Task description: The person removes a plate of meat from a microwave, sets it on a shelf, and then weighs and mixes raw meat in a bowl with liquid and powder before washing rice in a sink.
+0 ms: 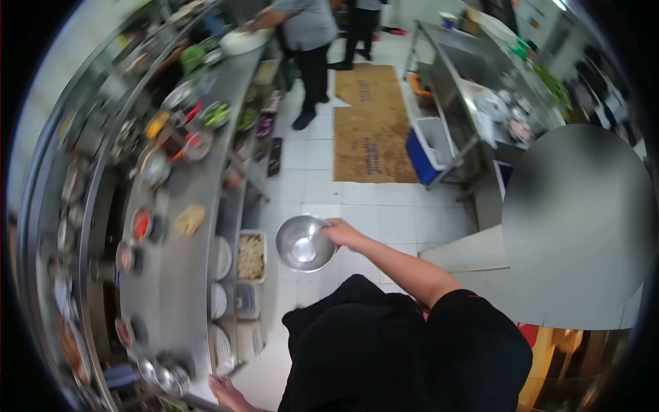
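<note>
An empty steel mixing bowl (305,243) hangs over the white tiled floor, its inside facing up. My right hand (341,235) is closed on the bowl's right rim, with that arm stretched forward. My left hand (225,393) is low at the bottom of the view, its fingers apart and right at the near corner of the long steel counter (175,275). Small steel containers (171,380) stand on the counter close to that hand. A yellowish lump of food (190,220) lies farther along it.
Small bowls, one with red pieces (142,224), line the counter. Below are stacked plates (221,257) and a food tub (252,255). Ahead, a person (309,34) stands at the counter beside flattened cardboard (374,130). A blue bin (427,154) sits under the right-hand sink bench (463,65).
</note>
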The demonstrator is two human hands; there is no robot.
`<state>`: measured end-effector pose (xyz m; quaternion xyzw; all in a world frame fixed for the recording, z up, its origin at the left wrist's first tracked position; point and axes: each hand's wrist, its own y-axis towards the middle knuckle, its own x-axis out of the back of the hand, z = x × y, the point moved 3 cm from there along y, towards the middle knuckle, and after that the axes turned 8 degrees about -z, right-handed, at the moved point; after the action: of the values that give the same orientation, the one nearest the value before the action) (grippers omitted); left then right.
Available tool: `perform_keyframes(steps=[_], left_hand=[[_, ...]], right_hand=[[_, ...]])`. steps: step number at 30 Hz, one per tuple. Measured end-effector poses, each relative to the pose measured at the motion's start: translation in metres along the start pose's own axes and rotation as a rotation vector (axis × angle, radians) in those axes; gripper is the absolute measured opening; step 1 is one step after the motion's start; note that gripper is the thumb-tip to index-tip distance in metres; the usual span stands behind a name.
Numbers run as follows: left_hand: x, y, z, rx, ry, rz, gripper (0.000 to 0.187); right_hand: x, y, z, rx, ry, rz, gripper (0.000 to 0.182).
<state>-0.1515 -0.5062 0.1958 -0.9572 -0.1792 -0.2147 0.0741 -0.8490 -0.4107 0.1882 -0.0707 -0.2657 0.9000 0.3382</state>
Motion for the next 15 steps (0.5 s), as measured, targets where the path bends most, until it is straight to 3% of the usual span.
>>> perform_keyframes(steps=[1,3,7,12,15], left_hand=[[-0.054,0.009,-0.052,0.193,-0.435,0.046,0.032],[-0.141,0.058,-0.107,0.043,-0.380,0.293,0.032],[-0.336,0.076,-0.245,-0.017,-0.278,0.459,0.030],[-0.597,0.086,-0.367,-0.150,-0.299,0.776,0.026],[-0.765,0.027,-0.466,-0.198,-0.321,0.995,0.022]], right_hand=[[0.042,0.005,0.007,0.021,0.055,-0.091,0.031],[0.118,0.018,0.021,0.103,0.122,-0.287,0.029],[0.251,0.030,0.041,0.166,0.336,-0.576,0.031],[0.403,0.047,-0.029,-0.009,0.307,-0.918,0.033],[0.455,0.014,-0.097,-0.192,0.258,-1.194,0.037]])
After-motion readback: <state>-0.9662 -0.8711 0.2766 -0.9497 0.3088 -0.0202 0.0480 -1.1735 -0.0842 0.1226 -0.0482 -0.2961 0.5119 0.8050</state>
